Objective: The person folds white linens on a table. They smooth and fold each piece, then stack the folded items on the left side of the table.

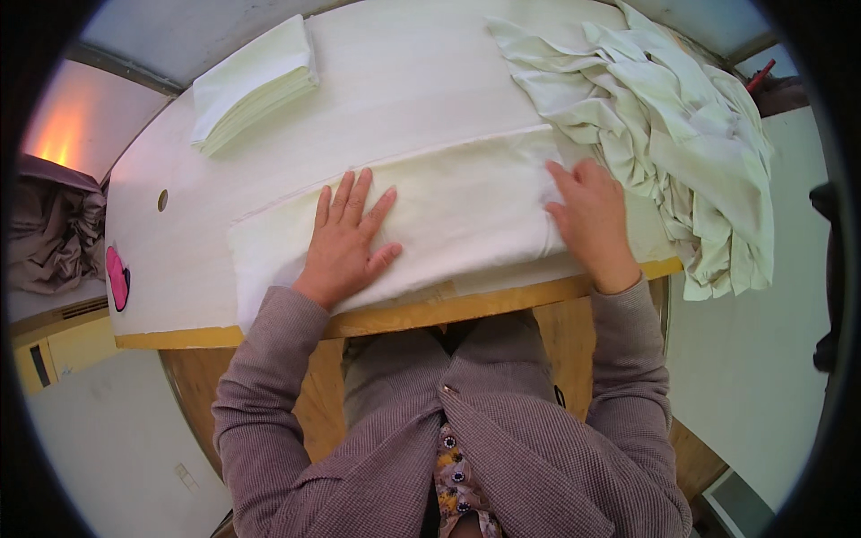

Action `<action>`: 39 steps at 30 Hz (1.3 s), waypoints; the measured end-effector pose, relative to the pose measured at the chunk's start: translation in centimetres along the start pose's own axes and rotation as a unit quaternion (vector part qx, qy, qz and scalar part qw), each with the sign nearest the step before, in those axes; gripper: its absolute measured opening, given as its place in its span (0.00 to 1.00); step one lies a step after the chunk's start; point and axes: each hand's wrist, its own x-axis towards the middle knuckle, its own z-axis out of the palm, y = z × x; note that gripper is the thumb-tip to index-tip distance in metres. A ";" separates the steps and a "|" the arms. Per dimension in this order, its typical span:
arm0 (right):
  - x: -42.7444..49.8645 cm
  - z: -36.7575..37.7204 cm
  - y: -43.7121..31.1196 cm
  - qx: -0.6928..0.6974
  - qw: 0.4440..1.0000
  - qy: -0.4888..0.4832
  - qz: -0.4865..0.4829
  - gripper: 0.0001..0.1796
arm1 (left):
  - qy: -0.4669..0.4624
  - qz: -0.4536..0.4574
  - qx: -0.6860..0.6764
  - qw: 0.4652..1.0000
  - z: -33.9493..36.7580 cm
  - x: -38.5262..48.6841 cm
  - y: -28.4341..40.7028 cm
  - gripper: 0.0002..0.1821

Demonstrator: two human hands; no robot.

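Observation:
A long folded piece of white fabric (457,202) lies on the table before me, its near left part hanging over the front edge. My left hand (346,235) rests flat on its left part, fingers apart and palm down. At its right end is my right hand (592,218), with thumb and forefinger touching the fabric's edge; whether they pinch it is not clear. Just beyond my right hand lies a loose, crumpled heap of pale fabric (672,141). A neat stack of folded white fabric (259,81) sits at the back left of the table.
The white table (403,87) has a worn yellowish front edge. A pink and black object (118,279) lies at its left end, near a round hole (163,200) in the top. Crumpled brownish fabric (54,228) is piled beyond the left end. Low partitions stand behind.

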 end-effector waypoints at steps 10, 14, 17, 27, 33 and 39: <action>-0.8 7.6 -15.9 0.077 0.981 -0.075 -0.163 0.40 | -0.031 -0.010 0.017 0.999 0.5 0.3 -0.2 0.47; -3.1 6.6 -12.3 0.044 0.990 -0.071 -0.113 0.41 | 0.008 0.014 0.016 1.000 0.7 0.1 -0.2 0.47; -3.9 5.8 -9.2 0.058 0.989 -0.075 -0.112 0.41 | 0.006 0.016 0.021 1.000 0.5 0.1 -0.2 0.47; -8.0 2.5 2.5 0.153 0.962 0.203 0.098 0.22 | -0.029 -0.009 0.007 1.000 0.1 0.0 0.2 0.46; -9.0 1.7 6.2 0.203 0.964 0.153 0.075 0.18 | -0.084 -0.008 -0.034 0.996 -1.8 1.5 0.2 0.42; -7.3 2.2 5.9 0.287 0.948 0.109 0.084 0.13 | -0.071 0.137 -0.066 0.986 -0.7 7.8 4.8 0.37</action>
